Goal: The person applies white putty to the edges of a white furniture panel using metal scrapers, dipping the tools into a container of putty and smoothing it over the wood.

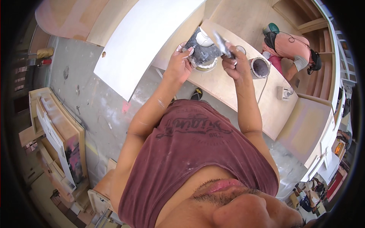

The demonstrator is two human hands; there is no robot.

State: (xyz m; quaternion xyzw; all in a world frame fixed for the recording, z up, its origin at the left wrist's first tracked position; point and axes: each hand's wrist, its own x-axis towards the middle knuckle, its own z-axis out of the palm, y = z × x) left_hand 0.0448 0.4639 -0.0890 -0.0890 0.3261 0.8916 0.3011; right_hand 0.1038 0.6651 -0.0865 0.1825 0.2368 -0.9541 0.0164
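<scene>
My left hand grips a dark, paint-smeared flat board by its left edge, thumb on top. A mound of white putty lies on the board's far side. In my right hand is a putty knife, its blade raised at the board's right edge and smeared by motion. Beneath the board, an open can with a whitish rim stands partly hidden on a pale wooden panel. To the right of my right hand stands another open can with dark insides.
A large white panel stretches across the upper left. At the right, a co-worker in a pink top bends beside open wooden shelving. A small whitish box sits on the wooden panel. Wooden cabinet parts stand at the left.
</scene>
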